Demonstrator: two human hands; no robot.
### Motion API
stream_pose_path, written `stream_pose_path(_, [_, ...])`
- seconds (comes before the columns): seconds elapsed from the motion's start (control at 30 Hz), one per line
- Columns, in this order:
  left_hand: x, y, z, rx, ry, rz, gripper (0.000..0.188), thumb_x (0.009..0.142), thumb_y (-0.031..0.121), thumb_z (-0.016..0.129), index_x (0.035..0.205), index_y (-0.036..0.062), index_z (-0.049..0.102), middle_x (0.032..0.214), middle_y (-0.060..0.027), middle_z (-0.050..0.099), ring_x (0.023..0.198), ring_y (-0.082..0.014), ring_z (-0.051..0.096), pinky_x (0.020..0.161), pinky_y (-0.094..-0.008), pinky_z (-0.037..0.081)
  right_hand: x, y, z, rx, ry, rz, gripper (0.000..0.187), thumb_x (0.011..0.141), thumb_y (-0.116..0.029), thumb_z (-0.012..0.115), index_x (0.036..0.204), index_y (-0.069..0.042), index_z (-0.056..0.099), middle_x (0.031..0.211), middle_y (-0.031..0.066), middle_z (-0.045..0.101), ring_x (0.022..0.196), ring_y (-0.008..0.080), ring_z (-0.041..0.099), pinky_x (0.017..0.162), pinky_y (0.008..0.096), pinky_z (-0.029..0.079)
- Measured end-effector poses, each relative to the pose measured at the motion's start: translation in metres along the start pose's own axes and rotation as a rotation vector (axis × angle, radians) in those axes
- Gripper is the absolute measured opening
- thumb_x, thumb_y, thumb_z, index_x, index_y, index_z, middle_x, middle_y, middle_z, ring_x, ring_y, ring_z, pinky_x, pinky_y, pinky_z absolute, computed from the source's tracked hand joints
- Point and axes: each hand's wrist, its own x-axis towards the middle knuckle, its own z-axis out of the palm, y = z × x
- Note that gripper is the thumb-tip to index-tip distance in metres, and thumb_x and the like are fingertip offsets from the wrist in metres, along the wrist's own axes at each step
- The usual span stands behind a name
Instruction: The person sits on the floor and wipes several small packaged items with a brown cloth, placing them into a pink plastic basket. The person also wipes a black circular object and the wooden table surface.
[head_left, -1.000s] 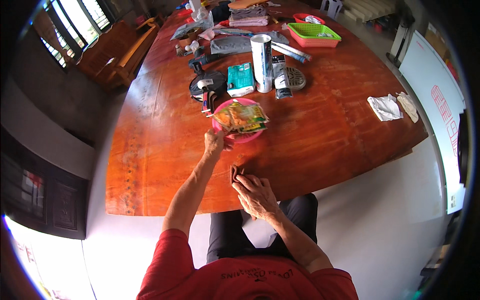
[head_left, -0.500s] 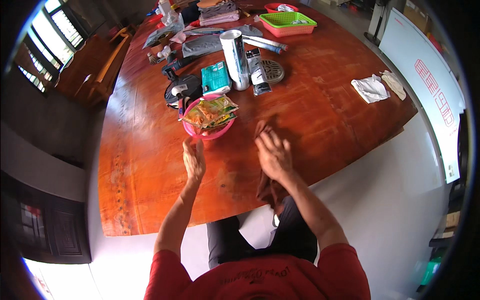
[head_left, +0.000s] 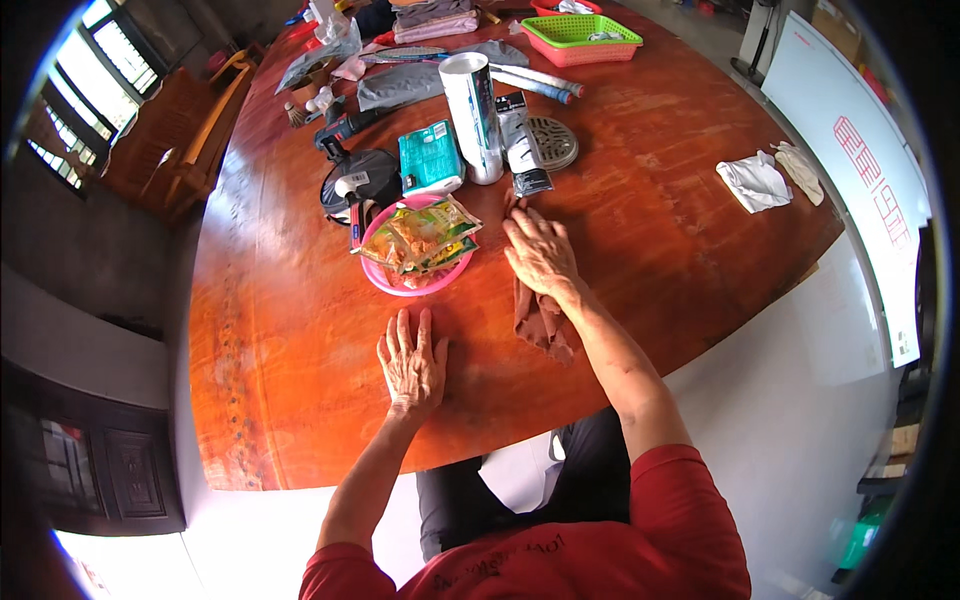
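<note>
A brown cloth [head_left: 540, 322] lies on the reddish wooden table [head_left: 290, 400], partly bunched under my right hand [head_left: 540, 252]. That hand presses down on it with fingers stretched forward; a bit of cloth shows past the fingertips. My left hand [head_left: 413, 368] rests flat on the bare tabletop, open and holding nothing. Just beyond it stands a pink bowl [head_left: 408, 289] with several orange-and-green food packets [head_left: 415, 238] in it. Ahead of my right hand are a black-and-white packet [head_left: 522, 155] and a tall white cylindrical tube [head_left: 468, 115].
Behind the bowl are a teal pack [head_left: 431, 158], a round black case [head_left: 372, 178], a hammer-like tool [head_left: 352, 195] and a cordless power tool [head_left: 345, 130]. A round slotted metal piece [head_left: 553, 143] lies right of the tube. White cloths [head_left: 755, 183] and a green-and-pink basket [head_left: 580, 45] sit farther off.
My right hand has slid forward, drawing the brown cloth fully onto the table from over its near edge. My left hand has moved back from the bowl and settled flat on the tabletop.
</note>
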Motion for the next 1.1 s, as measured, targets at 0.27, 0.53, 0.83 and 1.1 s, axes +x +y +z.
stream_pose_path(0.27, [0.003, -0.006, -0.004, -0.211, 0.097, 0.029, 0.05, 0.098, 0.034, 0.049, 0.142, 0.0108, 0.045, 0.14, -0.0155, 0.048, 0.13, -0.0363, 0.041, 0.11, -0.0518, 0.028, -0.067, -0.092, -0.028, 0.114, 0.004, -0.237, 0.041, 0.086, -0.03, 0.059, 0.119, -0.006, 0.06, 0.134, 0.0115, 0.052, 0.128, 0.0299, 0.045, 0.092, 0.0469, 0.04])
stream_pose_path(0.53, [0.006, -0.027, 0.009, -0.221, -0.018, 0.128, 0.051, 0.101, 0.048, 0.036, 0.14, 0.0195, 0.05, 0.148, -0.0103, 0.042, 0.138, -0.0327, 0.033, 0.113, -0.0503, 0.023, -0.15, -0.175, -0.072, 0.292, -0.107, -0.354, 0.048, 0.089, -0.033, 0.06, 0.128, -0.005, 0.055, 0.139, 0.0126, 0.048, 0.13, 0.0283, 0.044, 0.103, 0.0452, 0.035])
stream_pose_path(0.83, [-0.01, -0.015, 0.001, -0.065, 0.03, 0.169, 0.061, 0.09, 0.048, 0.059, 0.141, 0.0162, 0.049, 0.15, -0.0136, 0.039, 0.139, -0.0355, 0.033, 0.113, -0.0529, 0.024, -0.163, -0.025, -0.131, 0.007, 0.07, -0.021, 0.044, 0.076, -0.017, 0.065, 0.119, -0.012, 0.061, 0.123, 0.0066, 0.057, 0.121, 0.0271, 0.052, 0.092, 0.0437, 0.04])
stream_pose_path(1.1, [-0.01, 0.001, -0.007, -0.085, 0.171, 0.11, 0.045, 0.085, 0.036, 0.067, 0.121, 0.0109, 0.061, 0.125, -0.0124, 0.055, 0.119, -0.0326, 0.049, 0.098, -0.0522, 0.038, -0.189, 0.135, -0.143, -0.396, -0.074, 0.645, 0.051, 0.095, -0.035, 0.052, 0.141, -0.014, 0.044, 0.15, 0.0174, 0.035, 0.14, 0.0337, 0.03, 0.108, 0.0523, 0.027])
